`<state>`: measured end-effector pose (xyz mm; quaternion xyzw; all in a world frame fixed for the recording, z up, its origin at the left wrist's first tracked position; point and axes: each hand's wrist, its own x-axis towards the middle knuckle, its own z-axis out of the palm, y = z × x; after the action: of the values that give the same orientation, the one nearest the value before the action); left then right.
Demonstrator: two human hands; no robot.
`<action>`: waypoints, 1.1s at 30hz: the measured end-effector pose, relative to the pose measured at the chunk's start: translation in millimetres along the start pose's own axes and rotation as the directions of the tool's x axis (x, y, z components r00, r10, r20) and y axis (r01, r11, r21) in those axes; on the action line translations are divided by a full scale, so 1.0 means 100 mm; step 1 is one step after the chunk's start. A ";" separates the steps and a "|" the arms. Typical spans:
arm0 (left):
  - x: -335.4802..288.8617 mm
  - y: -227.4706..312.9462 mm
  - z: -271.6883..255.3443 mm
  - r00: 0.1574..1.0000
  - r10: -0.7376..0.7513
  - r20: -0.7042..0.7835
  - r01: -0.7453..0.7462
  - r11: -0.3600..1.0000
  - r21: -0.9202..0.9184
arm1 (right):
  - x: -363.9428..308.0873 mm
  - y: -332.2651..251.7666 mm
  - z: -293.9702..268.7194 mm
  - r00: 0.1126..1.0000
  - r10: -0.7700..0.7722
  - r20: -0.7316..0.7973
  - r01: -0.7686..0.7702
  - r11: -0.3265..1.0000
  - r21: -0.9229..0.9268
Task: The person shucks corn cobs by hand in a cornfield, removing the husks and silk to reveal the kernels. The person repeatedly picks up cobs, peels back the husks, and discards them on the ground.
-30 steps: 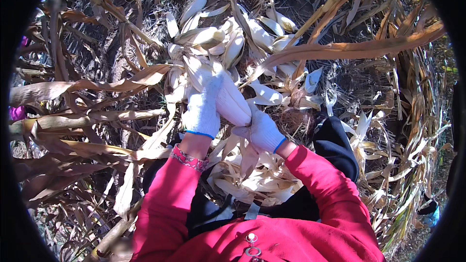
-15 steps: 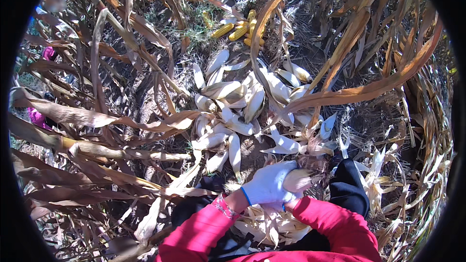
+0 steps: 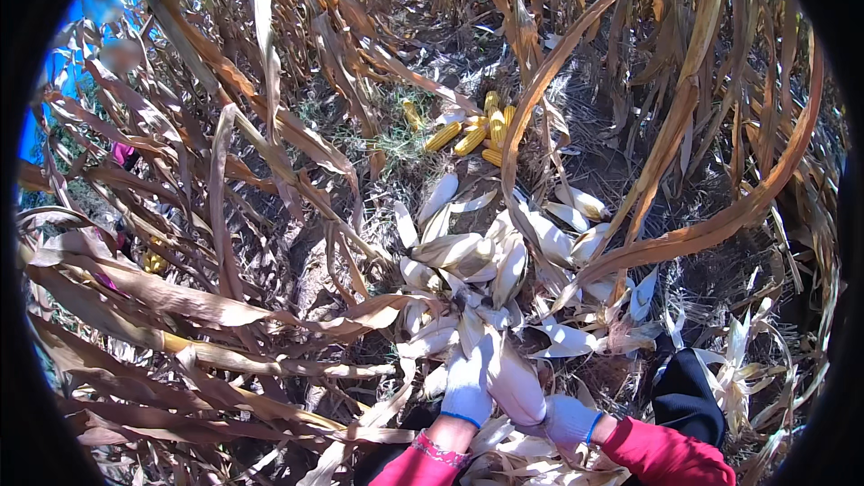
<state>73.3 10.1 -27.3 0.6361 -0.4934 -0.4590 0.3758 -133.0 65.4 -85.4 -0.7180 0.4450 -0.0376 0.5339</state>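
Note:
Between my white-gloved hands is an unhusked ear of corn (image 3: 517, 384), pale and tilted, its rounded lower end toward the right. My left hand (image 3: 469, 385) is closed along the ear's left side, with its fingertips partly hidden among pale husks. At the lower end my right hand (image 3: 569, 420) is curled against the ear, its fingers mostly in shade. Just beyond lies a pile of unhusked corn ears (image 3: 450, 250), white to straw-coloured. Farther off, several bare yellow corn ears (image 3: 471, 140) rest together on the ground.
Dry corn stalks (image 3: 225, 355) lean in from the left. A long brown leaf (image 3: 693, 229) arches over the right side of the pile. Loose husks (image 3: 513, 457) lie below my hands, and more husks (image 3: 736, 369) lie beside my dark-clothed knee (image 3: 688, 396).
My hands were together around a husk-covered ear; now they are apart, at either side of a long unhusked ear. The view has tilted up, so the pile sits lower in it.

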 end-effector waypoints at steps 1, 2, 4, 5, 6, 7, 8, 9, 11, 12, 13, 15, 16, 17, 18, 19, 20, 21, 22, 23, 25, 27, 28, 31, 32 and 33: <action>-0.05 -0.07 -0.07 0.940 0.223 0.258 -0.341 0.596 0.727 | 0.02 0.27 0.17 0.996 -0.080 -0.030 0.078 0.996 -0.046; -0.01 -0.08 -0.06 0.977 0.094 0.191 -0.177 0.857 0.485 | 0.04 0.23 0.19 0.964 -0.240 -0.114 0.232 0.970 -0.076; 0.12 0.01 0.00 0.985 -0.162 0.058 0.172 0.943 -0.286 | 0.09 0.14 0.21 0.908 -0.317 -0.273 0.380 0.897 0.225; 0.12 0.12 0.04 0.940 -0.327 0.097 0.302 0.663 -0.685 | 0.12 0.14 0.20 0.898 -0.321 -0.301 0.403 0.875 0.268; 0.12 0.16 0.03 0.941 -0.311 0.135 0.306 0.609 -0.732 | 0.13 0.14 0.19 0.885 -0.325 -0.335 0.428 0.850 0.307; 0.13 0.20 0.00 0.941 -0.291 0.173 0.313 0.551 -0.774 | 0.14 0.21 0.16 0.895 -0.321 -0.309 0.403 0.879 0.254; 0.13 0.22 -0.02 0.940 -0.268 0.210 0.321 0.490 -0.811 | 0.15 0.28 0.14 0.906 -0.314 -0.284 0.376 0.905 0.200; 0.15 0.17 -0.06 0.941 -0.240 0.238 0.322 0.422 -0.848 | 0.16 0.30 0.13 0.917 -0.309 -0.252 0.351 0.924 0.148; 0.16 0.05 -0.15 0.943 -0.177 0.283 0.324 0.279 -0.904 | 0.06 -0.01 -0.16 0.917 -0.357 -0.179 0.357 0.934 -0.030; 0.12 0.25 -0.19 0.900 -0.212 0.381 0.418 0.177 -0.891 | 0.00 -0.14 -0.31 0.916 -0.373 -0.145 0.358 0.926 -0.122; 0.17 0.10 -0.17 0.960 -0.106 0.260 0.278 0.476 -0.834 | -0.02 -0.17 -0.35 0.928 -0.326 -0.179 0.350 0.929 0.123; 0.22 0.08 -0.16 0.972 -0.091 0.215 0.231 0.492 -0.839 | -0.08 -0.25 -0.43 0.956 -0.217 -0.198 0.293 0.765 0.574; 0.19 0.32 -0.17 0.939 -0.221 0.263 0.309 0.212 -0.927 | -0.23 -0.48 -0.66 0.976 -0.175 -0.130 0.217 0.828 0.517; 0.24 0.26 -0.17 0.914 -0.188 0.360 0.374 0.046 -0.926 | -0.27 -0.55 -0.68 0.969 -0.156 -0.193 0.238 0.807 0.540; 0.32 0.09 -0.19 0.922 -0.233 0.308 0.330 0.063 -0.942 | -0.28 -0.61 -0.70 0.959 -0.137 -0.247 0.257 0.787 0.561; 0.36 0.05 -0.19 0.926 -0.274 0.260 0.292 0.080 -0.953 | -0.26 -0.54 -0.74 0.947 -0.177 -0.269 0.292 0.823 0.487; 0.35 0.01 -0.20 0.931 -0.304 0.202 0.254 0.144 -0.956 | -0.23 -0.48 -0.78 0.932 -0.217 -0.289 0.325 0.852 0.410; 0.29 0.27 -0.20 0.907 -0.358 0.222 0.266 0.077 -0.961 | -0.22 -0.39 -0.83 0.917 -0.247 -0.314 0.349 0.879 0.327; 0.28 0.30 -0.24 0.920 -0.343 0.187 0.225 0.074 -0.971 | -0.20 -0.46 -0.80 0.960 -0.001 -0.279 0.217 0.632 0.744; 0.28 0.34 -0.27 0.933 -0.327 0.149 0.181 0.070 -0.981 | -0.21 -0.50 -0.86 0.941 0.004 -0.340 0.231 0.728 0.646; 0.32 0.35 -0.40 0.947 -0.310 0.089 0.117 0.073 -0.990 | -0.22 -0.55 -1.04 0.834 -0.325 -0.446 0.256 0.944 -0.207; 0.39 0.37 -0.56 0.952 -0.303 0.048 0.077 0.084 -0.994 | -0.18 -0.45 -1.05 0.740 0.000 -0.673 0.238 0.936 0.261; 0.45 0.41 -0.61 0.958 -0.285 0.040 0.066 0.081 -0.995 | -0.08 -0.15 -1.06 0.644 0.110 -0.757 0.307 0.869 0.388; 0.49 0.47 -0.92 0.966 -0.257 -0.042 -0.009 0.126 -0.992 | 0.02 0.24 -1.16 0.508 0.071 -0.859 0.124 0.980 0.154; 0.52 0.45 -0.95 0.967 -0.248 -0.051 -0.018 0.134 -0.991 | 0.03 0.30 -1.09 0.535 0.062 -0.842 -0.018 0.998 0.062; 0.54 0.43 -0.98 0.968 -0.242 -0.061 -0.026 0.144 -0.989 | 0.03 0.36 -0.98 0.564 0.058 -0.823 -0.156 0.987 -0.037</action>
<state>159.9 -50.1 29.7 0.3152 0.0132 -0.6261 0.7131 -204.5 -9.9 -73.0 -0.6176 0.6855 -0.3096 0.2299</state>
